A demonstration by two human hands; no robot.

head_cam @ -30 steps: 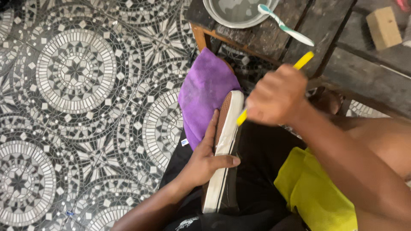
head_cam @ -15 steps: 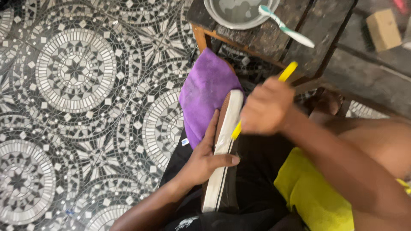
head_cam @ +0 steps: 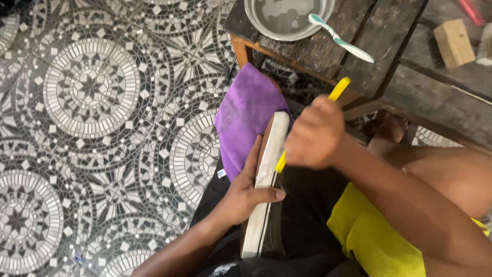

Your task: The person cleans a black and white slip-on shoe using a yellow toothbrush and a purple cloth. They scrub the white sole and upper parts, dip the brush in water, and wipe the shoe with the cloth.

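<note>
Patterned black-and-white floor tiles (head_cam: 92,87) are spreading beneath a seated person's lap. Left hand (head_cam: 245,192) is gripping a shoe (head_cam: 266,184) on its side, fingers wrapping its white sole over a purple cloth (head_cam: 246,110). Right hand (head_cam: 313,134) is closing around a yellow toothbrush (head_cam: 339,90), working the sole's upper end; the lower part looks unscrubbed. On the wooden worktop (head_cam: 359,25) are sitting a water bowl (head_cam: 287,18) and teal toothbrush (head_cam: 338,38). No labels are showing.

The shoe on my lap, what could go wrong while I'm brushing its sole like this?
The shoe rests on your lap, steadied only by your left hand; a hard stroke might tip it. Your right hand works the yellow brush close to the left thumb, which could get scraped. The teal toothbrush overhangs the bowl and might get knocked off.
</note>
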